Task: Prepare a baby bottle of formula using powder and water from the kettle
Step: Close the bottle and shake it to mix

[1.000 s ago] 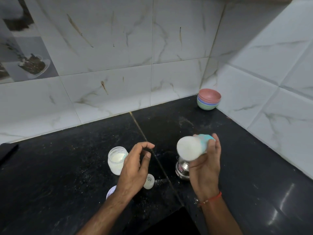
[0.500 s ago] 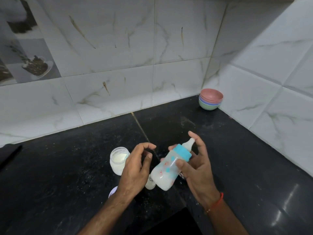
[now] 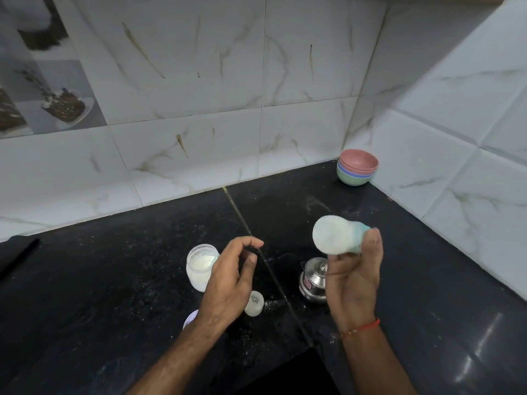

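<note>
A: Where is the baby bottle (image 3: 333, 236)?

B: In your right hand (image 3: 353, 277). Your thumb and fingers are curled round its teal collar end, and the round white base points back toward you, raised above the black counter (image 3: 114, 280). It's blurred, so I can't make out the teat, which lies beyond your fingertips (image 3: 374, 238).

A: And my left hand (image 3: 228, 283)?

B: It hovers over the counter with nothing in it. The fingers are loosely curled, the thumb and forefinger near each other but apart.

A: What's around it?

B: The open powder jar (image 3: 201, 266) stands just on the outer side of your left knuckles, partly hidden by them, with white powder inside. A small clear cap (image 3: 253, 303) sits on the counter just below your left thumb. By your left wrist a pale round lid (image 3: 190, 319) peeks out, mostly covered.

A: The kettle?

B: The small steel kettle (image 3: 313, 280) stands on the counter just to the inner side of your right palm, under the bottle; part of it is hidden behind your hand.

A: Anything else?

B: A stack of coloured bowls (image 3: 358, 171) sits in the tiled corner, well beyond your right fingertips. A red thread bracelet (image 3: 362, 328) circles your right wrist. White specks are scattered on the counter between your hands.
</note>
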The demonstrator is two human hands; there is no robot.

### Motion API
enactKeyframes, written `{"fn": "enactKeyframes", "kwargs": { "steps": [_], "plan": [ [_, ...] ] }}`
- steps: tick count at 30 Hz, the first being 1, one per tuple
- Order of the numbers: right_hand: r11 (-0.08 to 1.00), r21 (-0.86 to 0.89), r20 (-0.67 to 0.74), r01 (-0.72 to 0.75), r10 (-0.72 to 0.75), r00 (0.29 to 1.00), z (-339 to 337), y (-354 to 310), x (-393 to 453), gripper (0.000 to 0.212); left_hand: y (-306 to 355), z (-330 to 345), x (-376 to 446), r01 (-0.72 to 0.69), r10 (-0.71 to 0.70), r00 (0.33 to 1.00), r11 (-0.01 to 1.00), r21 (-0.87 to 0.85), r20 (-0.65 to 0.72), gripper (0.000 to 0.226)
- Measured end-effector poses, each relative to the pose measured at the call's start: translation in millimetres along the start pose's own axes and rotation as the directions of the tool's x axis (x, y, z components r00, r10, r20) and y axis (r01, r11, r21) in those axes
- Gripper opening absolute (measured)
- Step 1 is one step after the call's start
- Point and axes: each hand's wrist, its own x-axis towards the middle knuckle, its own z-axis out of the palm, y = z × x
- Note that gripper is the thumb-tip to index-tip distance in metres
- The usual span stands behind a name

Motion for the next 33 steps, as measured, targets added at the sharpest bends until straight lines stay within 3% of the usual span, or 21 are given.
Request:
{"fn": "enactKeyframes", "kwargs": {
  "steps": [1, 3, 5, 6, 8, 10, 11, 13, 15, 20, 25, 28, 33],
  "plan": [
    [1.000, -0.019, 0.012, -0.018, 0.018, 1.000, 0.0, 2.2, -3.1, 0.079, -0.5, 0.0, -0.5, 0.001, -0.001, 1.000, 1.000, 0.003, 0.004, 0.034],
    [0.973, -0.201, 0.175, -0.110, 0.146, 0.974, -0.3, 7.6, -16.8, 0.092, -2.0, 0.2, -0.5, -0.002, 0.002, 1.000, 1.000, 0.001, 0.008, 0.034],
    [0.931, -0.345, 0.323, -0.116, 0.234, 0.917, -1.6, 8.3, -26.6, 0.090, -2.4, 0.0, 0.7, -0.003, 0.003, 1.000, 1.000, 0.000, 0.009, 0.034],
    [0.945, -0.312, 0.305, -0.093, 0.192, 0.933, -3.7, 7.1, -23.2, 0.087, -1.8, -0.2, 1.3, -0.003, 0.003, 1.000, 1.000, 0.001, 0.005, 0.034],
    [0.989, -0.134, 0.096, -0.058, 0.072, 0.993, -0.5, 1.7, -11.3, 0.075, -0.3, 0.1, 1.2, 0.001, -0.001, 1.000, 1.000, -0.002, -0.005, 0.033],
    [0.997, -0.070, -0.051, -0.021, 0.017, 0.999, 2.2, -0.2, -4.2, 0.064, 0.9, 1.4, -0.5, 0.007, -0.007, 1.000, 1.000, -0.008, -0.001, 0.033],
    [0.991, -0.128, -0.015, -0.040, 0.039, 0.999, 3.0, 0.9, -7.2, 0.065, 0.7, 2.0, -1.5, 0.009, -0.009, 1.000, 1.000, -0.012, 0.006, 0.033],
    [0.933, -0.352, 0.184, -0.077, 0.150, 0.971, 4.7, 2.1, -17.8, 0.077, -1.4, 2.8, -1.7, 0.016, -0.016, 1.000, 1.000, -0.017, 0.016, 0.035],
    [0.851, -0.525, 0.345, 0.010, 0.202, 0.917, 6.7, -0.8, -26.8, 0.084, -4.3, 2.5, -0.4, 0.029, -0.029, 0.999, 1.000, -0.011, 0.020, 0.035],
    [0.827, -0.539, 0.330, 0.161, 0.031, 0.943, 16.7, -17.0, -19.0, 0.085, -6.0, -1.0, -2.4, 0.032, -0.033, 0.999, 0.999, -0.012, -0.006, 0.033],
    [0.801, -0.574, 0.313, 0.170, 0.023, 0.950, 16.6, -15.2, -0.7, 0.083, -11.4, -4.6, -5.2, 0.051, -0.051, 0.998, 0.999, -0.014, -0.030, 0.032],
    [0.665, -0.710, 0.356, 0.231, 0.056, 0.933, 10.1, 0.0, 20.7, 0.086, -17.3, -6.4, -8.6, 0.066, -0.067, 0.997, 0.998, -0.009, -0.040, 0.032],
    [0.286, -0.889, 0.409, 0.358, 0.140, 0.902, 3.9, 41.1, 67.2, 0.078, -33.4, -14.8, -19.2, 0.159, -0.160, 0.985, 0.987, -0.017, -0.063, 0.034]
  ]
}}
